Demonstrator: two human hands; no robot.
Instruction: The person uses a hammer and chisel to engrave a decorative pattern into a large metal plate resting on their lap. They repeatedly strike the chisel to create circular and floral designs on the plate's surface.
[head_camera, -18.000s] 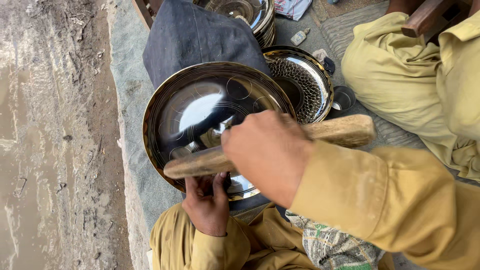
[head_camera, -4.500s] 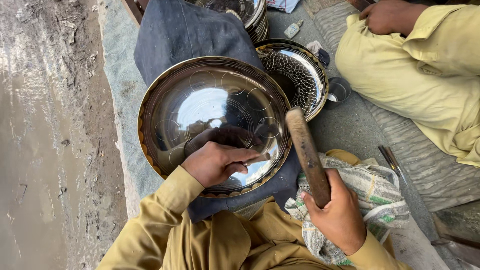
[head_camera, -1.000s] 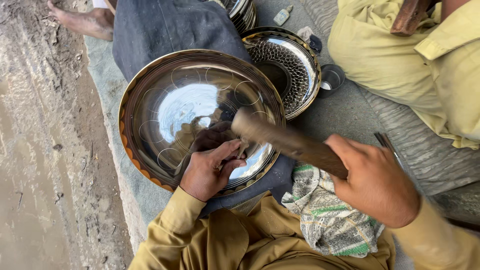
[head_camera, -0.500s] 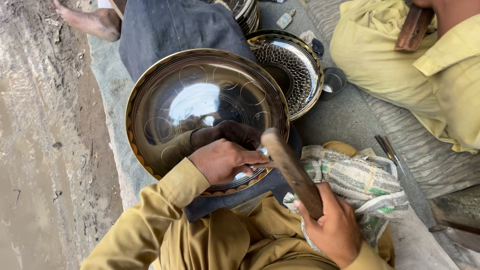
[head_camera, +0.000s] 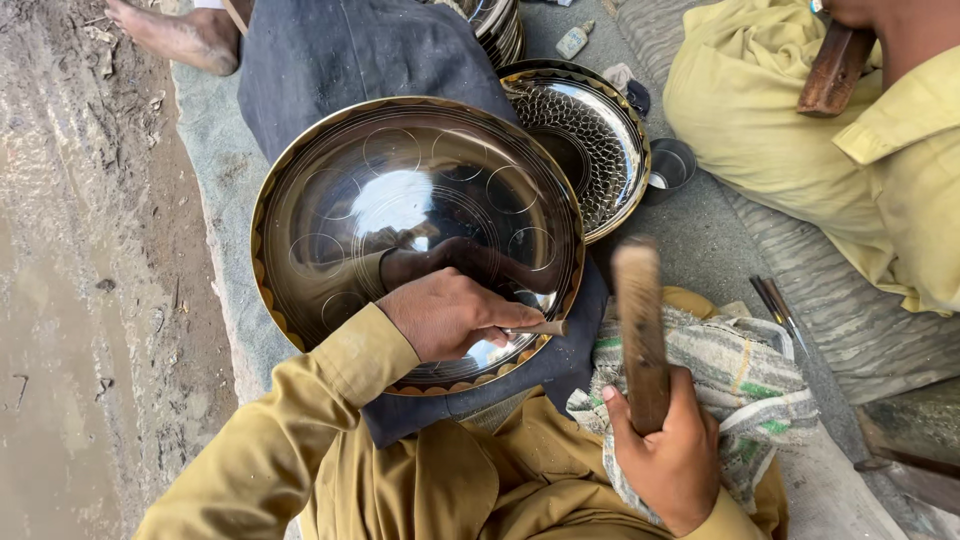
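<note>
While the big shiny brass tray sits tilted on a dark cloth over the lap, the work looks like mid-engraving, imo: circles & lines are already scribed on it, the rim has a scalloped pattern.

Going L to R: muddy ground on the far left, then a bare foot top left. The left hand rests on the tray's lower part, fingers closed round a small metal punch/chisel, tip pointing right near the rim. Next over, the right hand is gripping a wooden mallet by its lower end, head raised & blurred, just beside the tray's right edge and a bit apart from the chisel.

Further right: a finished patterned tray, a small metal cup, a striped rag, thin metal tools on the mat, & another person in a yellow-green sleeve.

Next hit prob needs the mallet brought squarely onto the chisel's butt w/ the tip held steady.
</note>
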